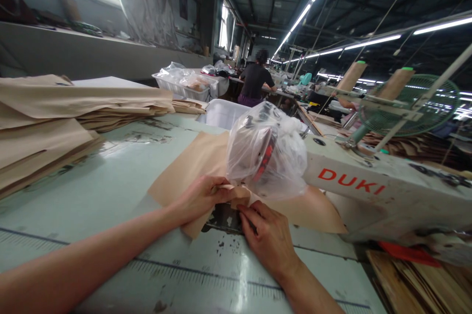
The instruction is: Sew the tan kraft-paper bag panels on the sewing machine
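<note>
A tan fabric piece point(191, 161) lies across the bed of a white sewing machine point(350, 176), spreading out on both sides of its head. A clear plastic bag point(267, 152) wraps the machine head and hides the needle. My left hand point(201, 196) pinches a folded edge of the fabric just left of the bagged head. My right hand point(267, 235) has its fingers closed at the fabric's near edge, thumb and fingertips touching it beside the dark metal plate point(226, 219).
Stacked tan fabric pieces point(84, 102) lie at the left. Behind the machine stand a white bin point(221, 113) and a crate of plastic bags point(184, 83). Thread cones point(396, 83) and a green fan point(424, 102) are at the right. A person point(255, 80) sits farther back.
</note>
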`<action>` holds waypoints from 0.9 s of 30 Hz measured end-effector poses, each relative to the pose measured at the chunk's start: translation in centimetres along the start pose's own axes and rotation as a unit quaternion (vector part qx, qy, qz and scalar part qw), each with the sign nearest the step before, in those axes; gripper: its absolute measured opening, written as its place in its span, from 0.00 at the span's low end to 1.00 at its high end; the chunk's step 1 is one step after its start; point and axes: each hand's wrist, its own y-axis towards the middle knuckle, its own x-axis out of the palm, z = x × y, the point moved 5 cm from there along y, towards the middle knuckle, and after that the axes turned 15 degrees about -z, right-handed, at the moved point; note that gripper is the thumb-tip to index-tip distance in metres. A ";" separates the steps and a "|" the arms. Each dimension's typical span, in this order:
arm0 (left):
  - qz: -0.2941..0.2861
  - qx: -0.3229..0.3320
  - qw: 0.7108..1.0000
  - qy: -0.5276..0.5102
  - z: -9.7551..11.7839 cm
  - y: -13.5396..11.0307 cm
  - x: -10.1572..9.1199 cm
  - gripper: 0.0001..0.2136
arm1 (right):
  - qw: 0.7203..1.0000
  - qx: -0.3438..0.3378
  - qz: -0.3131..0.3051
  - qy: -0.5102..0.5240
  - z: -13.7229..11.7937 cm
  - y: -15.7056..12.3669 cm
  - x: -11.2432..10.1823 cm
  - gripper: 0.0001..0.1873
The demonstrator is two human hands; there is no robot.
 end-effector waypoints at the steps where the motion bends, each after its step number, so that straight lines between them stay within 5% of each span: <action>1: -0.003 0.005 1.000 0.002 -0.1 0.1 0.0 0.16 | 1.000 -0.008 0.001 -0.003 -0.1 0.0 0.0 0.13; 10: -0.002 0.033 0.998 0.050 0.5 0.1 0.1 0.09 | 0.999 -0.027 0.014 -0.025 -0.7 0.5 -0.2 0.13; 27: 0.029 0.034 0.994 0.099 0.8 0.0 -0.2 0.11 | 1.000 -0.010 0.018 0.010 -0.4 0.1 0.0 0.12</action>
